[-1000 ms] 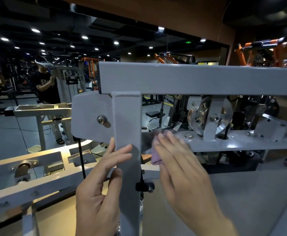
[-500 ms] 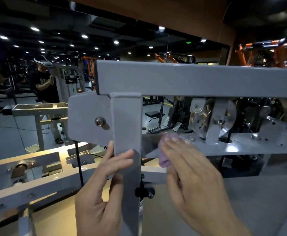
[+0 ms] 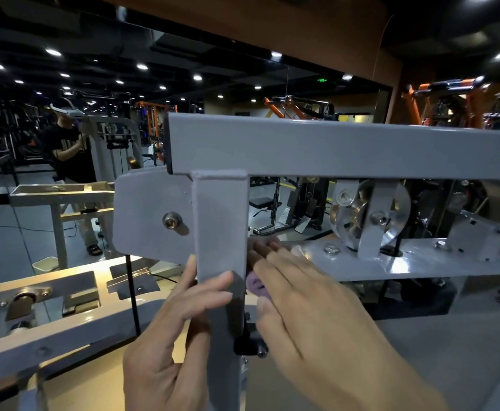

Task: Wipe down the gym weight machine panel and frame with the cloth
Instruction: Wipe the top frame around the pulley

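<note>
Right hand [image 3: 311, 310] lies flat, fingers straight and together, pressing a purple cloth [image 3: 257, 286] against the lower grey plate [image 3: 420, 262] of the machine frame. Only a small fold of cloth shows, under the index finger and just right of the upright post [image 3: 220, 232]; the rest is hidden beneath the palm. Fingertips reach the post's right edge, below the top beam [image 3: 346, 149].

Left hand [image 3: 168, 345] holds the post from its left side: fingers laid straight across the front face, thumb up along the left edge. Light brace, not a curled grip.

Bolt [image 3: 171, 221] on the side plate sits above the left thumb. Black knob [image 3: 248, 345] sticks out of the post between the two wrists. Pulley wheel [image 3: 370, 215] stands on the plate, right of and beyond the right hand's fingertips. Mirror behind shows a person [image 3: 68, 149], far left.
</note>
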